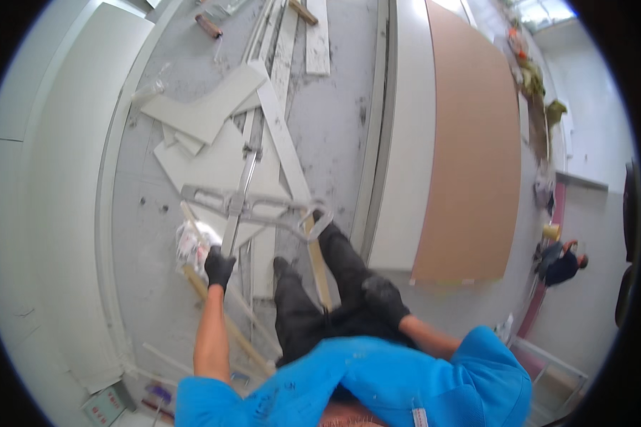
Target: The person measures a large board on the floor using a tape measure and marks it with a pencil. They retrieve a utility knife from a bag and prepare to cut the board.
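Observation:
My gloved left hand point(219, 267) grips the lower end of a long silver metal tool point(236, 204), which has a straight bar and a flat crosspiece with slotted openings and a rounded end at the right. Beneath the tool lie irregular white board offcuts point(192, 114) and narrow strips. A white crumpled bag point(192, 245) is beside that hand. My gloved right hand point(383, 299) is low by my right thigh, fingers curled; whether it holds anything I cannot make out. A pale yellow strip point(315, 263) runs between my legs.
A long board with a brown face point(463, 142) and white side lies to the right; white panels point(78, 156) line the left. Far right, a person point(559, 263) in dark clothing works near a yellow roll. A white metal frame point(548, 370) stands at lower right; debris lies along the far edges.

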Motion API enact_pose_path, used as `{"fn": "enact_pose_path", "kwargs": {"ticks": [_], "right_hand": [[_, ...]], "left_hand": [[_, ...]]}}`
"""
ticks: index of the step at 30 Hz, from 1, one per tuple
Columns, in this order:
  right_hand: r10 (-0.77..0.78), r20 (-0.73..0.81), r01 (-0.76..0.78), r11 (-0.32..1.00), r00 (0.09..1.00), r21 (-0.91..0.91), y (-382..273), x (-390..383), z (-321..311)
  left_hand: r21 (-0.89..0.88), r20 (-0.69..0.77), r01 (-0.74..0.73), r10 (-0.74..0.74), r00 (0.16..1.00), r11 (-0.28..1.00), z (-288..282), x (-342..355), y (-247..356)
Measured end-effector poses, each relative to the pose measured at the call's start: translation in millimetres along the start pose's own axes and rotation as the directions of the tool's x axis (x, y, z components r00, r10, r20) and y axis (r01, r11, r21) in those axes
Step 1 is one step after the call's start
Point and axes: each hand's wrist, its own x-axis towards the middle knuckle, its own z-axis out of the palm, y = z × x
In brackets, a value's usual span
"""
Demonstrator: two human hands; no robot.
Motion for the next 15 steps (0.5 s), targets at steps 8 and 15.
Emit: {"fn": "enact_pose_path", "kwargs": {"ticks": [8,15], "right_hand": [[0.115,-0.328,-0.104,0.993,0.938,0.051,-210,59,-138],[0.273,-0.491,-0.253,0.961,0.828,0.107,-209,165,-17]], "left_hand": [[0.007,0.099,-0.371,0.369,0.924,0.929,-122,-53,100],[-0.064,0.318,-0.625,0.609,0.726,0.778,-204,-42,140]]}}
